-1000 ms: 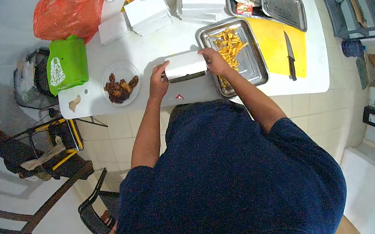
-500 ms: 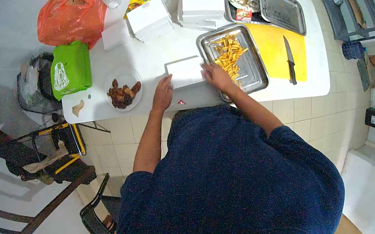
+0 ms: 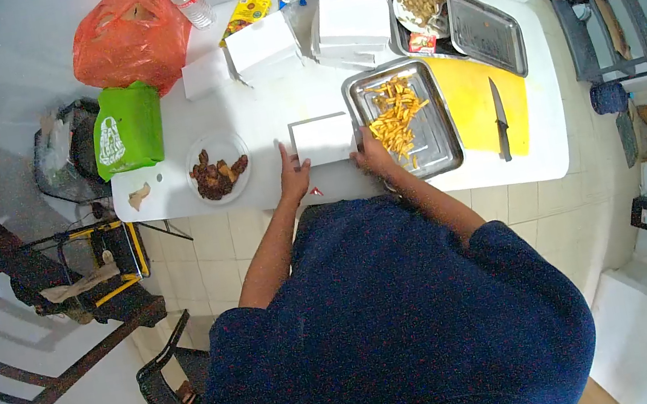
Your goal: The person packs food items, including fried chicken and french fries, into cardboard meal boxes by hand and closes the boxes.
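A white cardboard box (image 3: 323,140) lies closed near the front edge of the table, between my two hands. My left hand (image 3: 295,177) is at its lower left corner, fingertips against the side and one finger stretched upward beside it. At the lower right corner my right hand (image 3: 372,156) grips the box, close to the rim of a metal tray (image 3: 441,142). French fries (image 3: 395,117) are heaped in that tray. To the left, a clear plate (image 3: 244,183) carries dark browned pieces of meat (image 3: 217,175).
A knife (image 3: 500,119) lies on a yellow cutting board (image 3: 470,102) at right. White boxes (image 3: 352,19) are stacked behind, beside another metal tray (image 3: 487,26). An orange plastic bag (image 3: 131,41), a green bag (image 3: 129,128) and a water bottle (image 3: 191,5) stand at back left.
The view has tilted slightly, so the table sits lower. My hands have slid toward the box's near corners, and one left finger now points away from it.
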### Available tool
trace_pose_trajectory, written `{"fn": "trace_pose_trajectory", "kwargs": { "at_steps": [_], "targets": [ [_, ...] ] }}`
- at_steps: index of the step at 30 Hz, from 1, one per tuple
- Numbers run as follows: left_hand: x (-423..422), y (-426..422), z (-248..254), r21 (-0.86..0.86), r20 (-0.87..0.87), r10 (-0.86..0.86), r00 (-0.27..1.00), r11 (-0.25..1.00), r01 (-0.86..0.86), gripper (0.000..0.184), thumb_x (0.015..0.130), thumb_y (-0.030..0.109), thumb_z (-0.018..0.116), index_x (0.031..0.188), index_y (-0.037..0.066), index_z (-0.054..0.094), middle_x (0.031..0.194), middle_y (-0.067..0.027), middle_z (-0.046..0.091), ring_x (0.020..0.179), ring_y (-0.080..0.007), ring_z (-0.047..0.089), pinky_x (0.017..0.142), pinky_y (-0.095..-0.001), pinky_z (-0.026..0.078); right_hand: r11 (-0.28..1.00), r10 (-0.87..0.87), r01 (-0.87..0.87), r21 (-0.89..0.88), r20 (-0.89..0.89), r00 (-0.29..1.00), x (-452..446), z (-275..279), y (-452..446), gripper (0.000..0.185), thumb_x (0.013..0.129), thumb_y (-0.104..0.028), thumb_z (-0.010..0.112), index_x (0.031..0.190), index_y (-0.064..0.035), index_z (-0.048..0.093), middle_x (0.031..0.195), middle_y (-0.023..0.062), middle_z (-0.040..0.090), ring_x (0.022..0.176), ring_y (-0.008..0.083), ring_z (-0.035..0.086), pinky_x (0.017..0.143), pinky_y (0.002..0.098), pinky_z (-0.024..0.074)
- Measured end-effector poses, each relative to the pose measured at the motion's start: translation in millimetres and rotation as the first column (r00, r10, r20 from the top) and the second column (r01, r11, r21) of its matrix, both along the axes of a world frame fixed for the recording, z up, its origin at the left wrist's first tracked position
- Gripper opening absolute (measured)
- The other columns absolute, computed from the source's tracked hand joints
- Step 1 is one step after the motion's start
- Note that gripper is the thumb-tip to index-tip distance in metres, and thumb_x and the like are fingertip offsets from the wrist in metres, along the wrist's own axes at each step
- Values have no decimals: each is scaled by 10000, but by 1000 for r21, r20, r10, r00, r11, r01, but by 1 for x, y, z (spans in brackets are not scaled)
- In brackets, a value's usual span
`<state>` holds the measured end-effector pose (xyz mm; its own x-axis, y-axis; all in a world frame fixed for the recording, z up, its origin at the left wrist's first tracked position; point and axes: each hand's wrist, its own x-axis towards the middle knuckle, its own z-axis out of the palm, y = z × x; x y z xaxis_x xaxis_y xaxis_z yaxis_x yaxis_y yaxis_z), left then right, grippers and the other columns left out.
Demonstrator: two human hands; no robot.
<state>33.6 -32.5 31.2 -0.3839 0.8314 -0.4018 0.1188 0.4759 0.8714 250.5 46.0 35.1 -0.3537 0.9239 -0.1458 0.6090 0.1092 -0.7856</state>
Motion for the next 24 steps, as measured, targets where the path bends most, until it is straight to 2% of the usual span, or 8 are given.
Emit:
{"fn": "trace_pose_trajectory", "kwargs": {
  "at_steps": [4,6,8,14,17,18,22,24],
  "targets": [
    [-14,-1,-15,-170,118,-8,993,985,28,446,857,145,636,1262,1,514,1063,-95,618,947,-245,594,799,-363,479,981,127,-132,-142,-45,991,9,-35,5,491,772,-175,715,1166,14,493,863,191,669,726,270,669,660,370,534],
    [-20,-8,-11,-205,318,80,945,979,-14,448,863,140,633,1274,11,509,1088,-80,605,957,-228,582,803,-361,476,979,81,-100,-178,-107,991,11,-52,-1,428,776,-188,716,1122,-2,544,856,174,670,708,228,655,648,357,524],
    [-22,-15,-6,-209,455,131,881,977,-38,449,870,132,628,1286,22,501,1114,-70,590,972,-215,571,812,-357,476,968,130,-167,-189,-192,973,15,-21,-4,341,787,-202,719,1029,19,622,798,106,652,666,162,601,608,306,497],
    [-21,6,27,-55,528,93,844,996,-76,482,877,101,625,1327,43,461,1195,-74,541,1018,-188,553,852,-327,490,768,-276,-67,-636,-425,862,22,20,10,288,798,-201,731,986,3,653,732,-19,590,608,61,510,522,203,410],
    [-17,40,59,103,459,-5,888,993,-48,492,876,92,627,1335,42,456,1213,-80,532,1026,-182,552,851,-312,497,782,-385,-6,-624,-490,782,21,58,31,276,794,-172,734,1015,-31,650,725,-30,585,599,36,490,501,189,378],
    [-15,56,72,147,413,-26,910,988,-39,497,876,93,629,1338,40,455,1220,-82,529,1028,-181,552,844,-306,500,803,-373,-18,-596,-527,764,21,69,42,365,785,-152,739,1103,-32,606,737,-18,587,599,57,504,500,204,386],
    [-4,112,124,270,322,-95,942,963,5,562,891,144,625,1394,60,390,1320,-94,483,1118,-206,525,912,-333,487,908,-387,158,-387,-636,667,16,105,88,375,787,-155,733,1109,-33,584,764,9,604,599,79,516,523,215,406],
    [3,139,142,350,257,-106,961,937,10,547,882,117,628,1378,37,411,1219,-85,542,979,-154,558,817,-281,489,928,-363,189,-322,-658,659,19,134,110,441,782,-158,737,1170,-53,555,802,24,614,619,87,526,535,218,412]
  ]
}}
